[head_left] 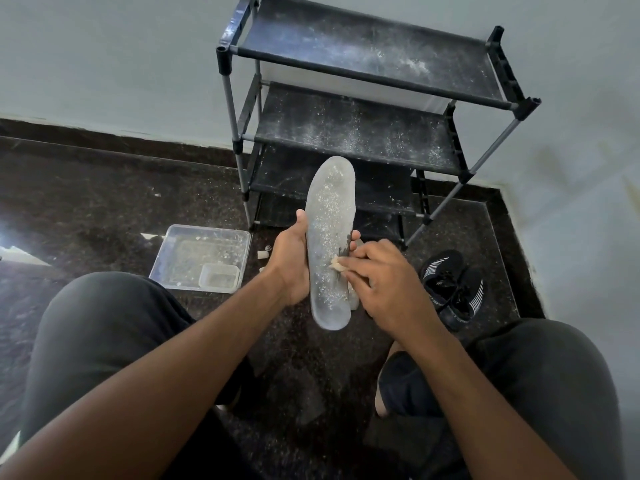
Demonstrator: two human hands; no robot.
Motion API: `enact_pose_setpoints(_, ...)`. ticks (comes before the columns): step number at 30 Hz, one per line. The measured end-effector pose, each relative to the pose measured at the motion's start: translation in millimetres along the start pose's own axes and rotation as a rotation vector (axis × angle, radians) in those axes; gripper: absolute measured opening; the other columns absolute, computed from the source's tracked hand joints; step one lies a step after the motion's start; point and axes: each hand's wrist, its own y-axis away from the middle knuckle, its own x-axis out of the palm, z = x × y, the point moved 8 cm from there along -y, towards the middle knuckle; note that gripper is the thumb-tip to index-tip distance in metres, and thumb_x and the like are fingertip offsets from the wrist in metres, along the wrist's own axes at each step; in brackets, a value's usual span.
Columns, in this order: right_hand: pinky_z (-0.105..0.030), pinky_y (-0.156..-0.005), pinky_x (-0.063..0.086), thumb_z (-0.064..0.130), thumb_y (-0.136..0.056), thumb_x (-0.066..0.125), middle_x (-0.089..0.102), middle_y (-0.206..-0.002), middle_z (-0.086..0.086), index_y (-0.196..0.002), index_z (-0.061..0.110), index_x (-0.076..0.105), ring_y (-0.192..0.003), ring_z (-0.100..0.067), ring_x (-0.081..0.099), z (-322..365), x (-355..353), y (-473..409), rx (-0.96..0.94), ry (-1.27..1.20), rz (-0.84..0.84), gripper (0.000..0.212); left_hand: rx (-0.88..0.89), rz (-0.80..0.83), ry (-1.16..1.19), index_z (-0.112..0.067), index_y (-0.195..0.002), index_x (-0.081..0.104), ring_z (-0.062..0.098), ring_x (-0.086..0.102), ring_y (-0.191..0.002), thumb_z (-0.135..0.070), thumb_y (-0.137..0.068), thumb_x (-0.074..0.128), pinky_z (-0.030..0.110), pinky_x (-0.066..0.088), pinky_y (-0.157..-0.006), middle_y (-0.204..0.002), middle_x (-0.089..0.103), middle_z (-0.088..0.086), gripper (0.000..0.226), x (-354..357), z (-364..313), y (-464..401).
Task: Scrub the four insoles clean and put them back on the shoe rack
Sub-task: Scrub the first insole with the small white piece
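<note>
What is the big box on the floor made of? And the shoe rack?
The box looks like clear plastic: the floor shows through its walls. The shoe rack seems to have grey metal tubes, black plastic joints and dark fabric-like shelves dusted white, though the shelf material is uncertain.

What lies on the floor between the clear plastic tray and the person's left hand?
Head view: two small pale bits on the dark floor, between tray and left hand.

1. We see open dark floor [104,202] to the left, blocked only by a clear tray [180,258] holding a small tub [219,275].
2. Ahead, the shoe rack [363,133] fills the corner, its dusty shelves bare.
3. To the right, black shoes [450,285] crowd the strip beside the wall [571,202].
</note>
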Motion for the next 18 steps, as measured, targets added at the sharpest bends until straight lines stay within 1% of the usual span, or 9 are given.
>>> enact_pose_setpoints(2,-0.032,-0.080,0.047,0.023,-0.092,0.070,0.064,-0.098,0.008,-0.111,0.016,0.077,-0.091,-0.014,0.049,-1.6,10.6,1.4,-0.007,0.001,0.087,0.021,0.013,-0.005,-0.010,-0.001,-0.137,0.061,0.031,0.071,-0.091,-0.066,-0.106,0.024,0.047,0.061,-0.089,-0.119,0.070,0.023,0.082,-0.4,-1.7,0.4)
enact_pose_setpoints(4,-0.027,-0.079,0.044,0.026,-0.090,0.072,0.065,-0.094,0.009,-0.108,0.018,0.078,-0.090,-0.011,0.049,-3.1,15.8,10.3,-0.006,-0.059,0.163,0.020,0.037,-0.024,-0.019,0.000,-0.136,0.061,0.031,0.070,-0.091,-0.065,-0.107,0.023,0.047,0.060,-0.091,-0.118,0.071,0.026,0.081,-4.1,-4.1,0.0)
enact_pose_setpoints(5,-0.025,-0.078,0.043,0.026,-0.089,0.073,0.066,-0.092,0.009,-0.106,0.019,0.079,-0.089,-0.011,0.051,-4.2,14.3,13.7,0.007,-0.114,0.163,0.019,0.044,-0.032,-0.019,0.001,-0.136,0.061,0.031,0.070,-0.091,-0.064,-0.107,0.023,0.046,0.059,-0.092,-0.117,0.070,0.027,0.081,-5.8,-4.3,-0.3)
enact_pose_setpoints(7,-0.022,-0.078,0.042,0.024,-0.088,0.074,0.066,-0.091,0.010,-0.104,0.019,0.079,-0.089,-0.012,0.053,-8.6,5.4,12.2,0.046,-0.161,0.078,0.018,0.050,-0.030,-0.009,0.002,-0.136,0.060,0.031,0.069,-0.090,-0.063,-0.107,0.023,0.046,0.059,-0.091,-0.116,0.070,0.027,0.081,-6.6,-4.8,-1.5)
enact_pose_setpoints(9,-0.017,-0.078,0.039,0.024,-0.089,0.074,0.065,-0.091,0.012,-0.105,0.019,0.079,-0.089,-0.009,0.049,-9.6,1.3,4.6,0.051,-0.109,0.008,0.017,0.049,-0.012,0.004,0.001,-0.137,0.060,0.031,0.070,-0.088,-0.064,-0.107,0.023,0.046,0.061,-0.086,-0.117,0.069,0.026,0.081,-6.1,-6.3,-3.1)
enact_pose_setpoints(10,-0.017,-0.079,0.039,0.024,-0.090,0.073,0.064,-0.092,0.013,-0.105,0.019,0.079,-0.089,-0.008,0.047,-8.0,4.0,1.3,0.045,-0.087,0.024,0.018,0.052,-0.010,0.007,0.001,-0.138,0.060,0.031,0.070,-0.088,-0.064,-0.107,0.023,0.045,0.062,-0.083,-0.118,0.070,0.026,0.081,-6.6,-7.5,-3.6)
enact_pose_setpoints(14,-0.028,-0.076,0.042,0.032,-0.090,0.071,0.063,-0.092,0.017,-0.107,0.024,0.078,-0.089,-0.008,0.049,-1.0,24.8,11.0,0.016,-0.101,0.302,0.020,0.085,-0.038,-0.044,0.001,-0.134,0.063,0.031,0.071,-0.092,-0.063,-0.108,0.022,0.045,0.061,-0.086,-0.123,0.070,0.028,0.081,-13.0,-12.1,-4.2)
enact_pose_setpoints(15,-0.029,-0.076,0.044,0.031,-0.089,0.073,0.065,-0.091,0.016,-0.105,0.024,0.079,-0.089,-0.008,0.051,-1.2,23.7,14.7,0.017,-0.151,0.318,0.019,0.092,-0.037,-0.052,0.002,-0.134,0.063,0.031,0.070,-0.094,-0.063,-0.108,0.021,0.046,0.061,-0.089,-0.123,0.070,0.028,0.081,-14.1,-12.6,-4.7)
enact_pose_setpoints(18,-0.029,-0.076,0.047,0.029,-0.087,0.076,0.067,-0.090,0.016,-0.105,0.025,0.079,-0.089,-0.011,0.055,-5.9,4.3,11.7,0.073,-0.254,0.156,0.018,0.065,-0.001,-0.025,0.001,-0.134,0.063,0.031,0.069,-0.092,-0.063,-0.108,0.021,0.047,0.056,-0.094,-0.119,0.069,0.027,0.081,-9.4,-9.2,-4.7)
